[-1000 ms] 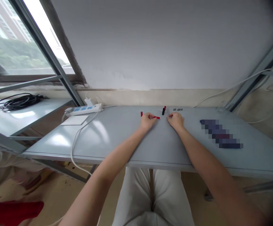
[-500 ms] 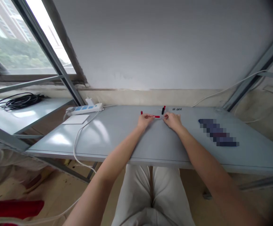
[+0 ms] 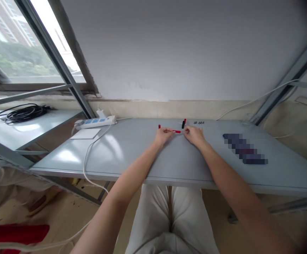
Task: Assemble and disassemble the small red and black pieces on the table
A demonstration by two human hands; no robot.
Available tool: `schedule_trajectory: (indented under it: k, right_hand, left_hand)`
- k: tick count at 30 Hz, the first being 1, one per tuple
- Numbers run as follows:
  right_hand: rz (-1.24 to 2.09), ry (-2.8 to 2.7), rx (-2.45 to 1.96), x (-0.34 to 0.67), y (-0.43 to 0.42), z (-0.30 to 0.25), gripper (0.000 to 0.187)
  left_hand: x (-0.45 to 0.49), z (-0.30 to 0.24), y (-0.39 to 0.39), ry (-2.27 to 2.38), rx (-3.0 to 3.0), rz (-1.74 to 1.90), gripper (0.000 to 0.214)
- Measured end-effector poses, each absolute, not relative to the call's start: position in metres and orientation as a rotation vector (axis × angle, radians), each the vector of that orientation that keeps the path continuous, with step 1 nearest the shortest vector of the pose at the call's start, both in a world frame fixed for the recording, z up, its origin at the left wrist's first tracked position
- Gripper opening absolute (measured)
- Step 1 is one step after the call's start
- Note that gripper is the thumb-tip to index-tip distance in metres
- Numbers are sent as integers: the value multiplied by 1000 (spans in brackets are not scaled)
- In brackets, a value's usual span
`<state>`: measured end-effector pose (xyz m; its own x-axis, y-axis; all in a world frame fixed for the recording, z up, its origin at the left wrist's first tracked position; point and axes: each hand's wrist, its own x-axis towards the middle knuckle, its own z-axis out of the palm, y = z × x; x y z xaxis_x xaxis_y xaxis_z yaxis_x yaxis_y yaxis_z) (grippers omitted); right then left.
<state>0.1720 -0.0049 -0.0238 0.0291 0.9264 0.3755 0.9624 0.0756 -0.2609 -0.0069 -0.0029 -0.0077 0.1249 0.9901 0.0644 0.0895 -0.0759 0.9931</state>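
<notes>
My left hand (image 3: 163, 135) rests on the grey table (image 3: 132, 155) with its fingers pinched on a thin red pen-like stick (image 3: 177, 131) that points right. My right hand (image 3: 195, 134) lies close beside it, fingers curled at the stick's right tip; what it pinches is too small to name. Just behind the hands lie a small red piece (image 3: 159, 126), a black and red piece (image 3: 183, 123) and a row of tiny dark parts (image 3: 199, 122).
A white power strip (image 3: 95, 122) with its cable and a white pad (image 3: 85, 134) sit at the table's back left. A blurred dark object (image 3: 244, 149) lies at the right. A coil of black cable (image 3: 23, 113) rests on the left side table. The wall is close behind.
My right hand has slid a little left toward the red stick's tip. My left hand has stayed on the stick.
</notes>
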Motion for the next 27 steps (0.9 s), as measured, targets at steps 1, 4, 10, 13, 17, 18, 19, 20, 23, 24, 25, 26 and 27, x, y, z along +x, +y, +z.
schedule_trajectory:
  k: [1, 4, 10, 13, 17, 18, 19, 20, 23, 24, 25, 26, 27]
  right_hand:
    - [-114, -1913, -1868, 172, -5, -24, 12]
    - [-140, -1925, -1863, 171, -5, -24, 13]
    - [-141, -1906, -1849, 172, -4, -26, 12]
    - [-152, -1903, -1838, 172, -4, -26, 11]
    - [-217, -1924, -1837, 171, -7, -23, 12]
    - [-234, -1931, -1838, 171, -7, -22, 13]
    - [-248, -1938, -1840, 170, -8, -21, 13]
    - [-260, -1944, -1843, 169, -9, -20, 13]
    - [-272, -1962, -1846, 167, -10, -19, 13]
    - [-269, -1968, -1844, 166, -10, -19, 13]
    - [-263, -1974, -1839, 166, -10, -19, 14]
    - [-256, -1978, -1833, 165, -10, -19, 14]
    - [-248, -1981, -1825, 166, -10, -19, 14]
  left_hand:
    - [-7, -8, -3, 1156, 1379, 1123, 9]
    - [-6, -9, -2, 1141, 1362, 1124, 11]
    - [-8, -9, -2, 1135, 1353, 1084, 11]
    - [-8, -9, -3, 1125, 1343, 1047, 11]
    - [-6, -10, -2, 1106, 1358, 1070, 12]
    - [-6, -11, -1, 1101, 1364, 1081, 12]
    - [-5, -11, -1, 1100, 1371, 1088, 13]
    - [-4, -11, -1, 1105, 1376, 1089, 14]
    - [-4, -11, -1, 1153, 1377, 1080, 16]
    - [-4, -10, -2, 1174, 1375, 1078, 17]
    - [-4, -9, -3, 1190, 1373, 1080, 16]
    - [-5, -9, -4, 1201, 1370, 1086, 16]
    - [-5, -8, -4, 1205, 1367, 1094, 15]
